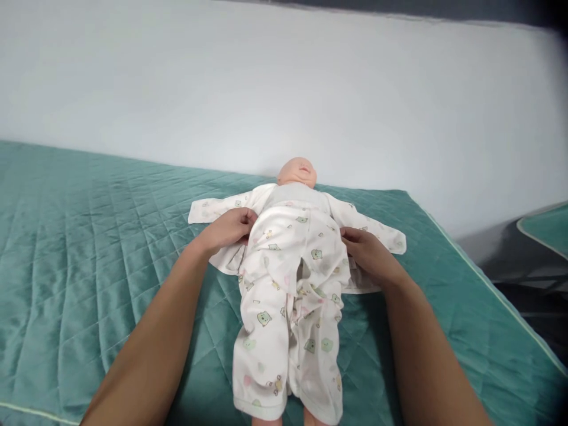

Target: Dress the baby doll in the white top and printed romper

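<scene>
A baby doll (298, 170) lies on its back, head away from me, its feet cut off by the bottom edge. It wears white printed trousers (262, 331), pulled high over its belly. Beneath and beside it spreads a white printed jacket (222, 207) with both sleeves stretched outward. At the doll's left-hand side in view, my left hand (233, 228) is closed at the edge of the trousers, its fingertips partly hidden. My right hand (366, 251) is closed at the opposite side of the waist, thumb and fingers together on the cloth there.
A green quilted cover (110, 254) lies under the doll, its piped edge running down the right. A pale wall (275, 89) stands behind the doll's head. Another green padded surface (548, 231) shows at the far right, over a dark gap.
</scene>
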Demonstrator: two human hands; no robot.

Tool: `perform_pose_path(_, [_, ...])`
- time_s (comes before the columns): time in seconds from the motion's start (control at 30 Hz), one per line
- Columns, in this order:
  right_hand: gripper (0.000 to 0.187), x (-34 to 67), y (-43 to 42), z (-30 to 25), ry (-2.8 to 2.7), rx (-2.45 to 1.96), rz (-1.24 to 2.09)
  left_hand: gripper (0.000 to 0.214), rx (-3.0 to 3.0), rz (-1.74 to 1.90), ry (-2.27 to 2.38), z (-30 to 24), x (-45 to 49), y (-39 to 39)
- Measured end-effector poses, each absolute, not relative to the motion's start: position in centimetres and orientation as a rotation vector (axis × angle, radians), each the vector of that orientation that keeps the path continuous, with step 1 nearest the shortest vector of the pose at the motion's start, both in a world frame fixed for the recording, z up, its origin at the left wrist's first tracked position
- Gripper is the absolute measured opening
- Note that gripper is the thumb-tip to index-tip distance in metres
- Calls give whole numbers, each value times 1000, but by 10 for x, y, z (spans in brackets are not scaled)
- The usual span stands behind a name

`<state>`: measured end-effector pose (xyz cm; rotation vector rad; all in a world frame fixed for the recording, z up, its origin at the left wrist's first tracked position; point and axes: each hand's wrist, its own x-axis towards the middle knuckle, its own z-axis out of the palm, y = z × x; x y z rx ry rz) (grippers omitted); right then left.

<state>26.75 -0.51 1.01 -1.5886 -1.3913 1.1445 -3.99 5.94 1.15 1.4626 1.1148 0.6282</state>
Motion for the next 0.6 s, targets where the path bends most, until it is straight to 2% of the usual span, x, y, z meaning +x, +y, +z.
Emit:
perform_pose_path(0.23, [28, 273, -9, 14, -1444, -1475, 1275, 29, 1473, 560, 966, 17, -46, 56])
perform_pose_path(0.47, [26, 270, -6, 11, -1353, -1502, 1313, 38, 1359, 530, 911, 7, -44, 60])
perform_pose_path(0.6, [25, 267, -7, 11, -1356, -1506, 1307, 35, 1335, 511, 885, 4, -43, 60])
